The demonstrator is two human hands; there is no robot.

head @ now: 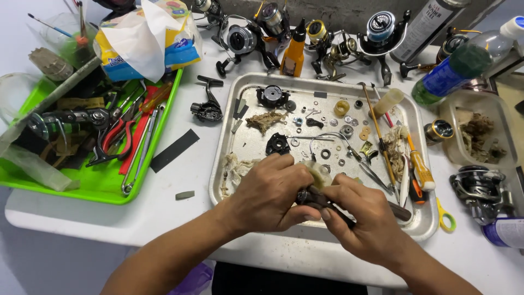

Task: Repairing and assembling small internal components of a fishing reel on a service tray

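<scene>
Both hands closing on dark reel part (316,198): left hand (267,194) gripping one end, right hand (363,216) pinching other, over near edge of metal tray (224,153). Small washers (325,154) lying beyond. Green tray (93,188) sitting left on worktop (180,180). Fishing reels (243,39) standing farthest back.

Green tray (98,188) at left of frame holds red-handled pliers (117,136) and other tools. Tissue pack (144,38) at upper left. Several fishing reels (305,35) line the top edge. Green bottle (458,68) at upper right.
</scene>
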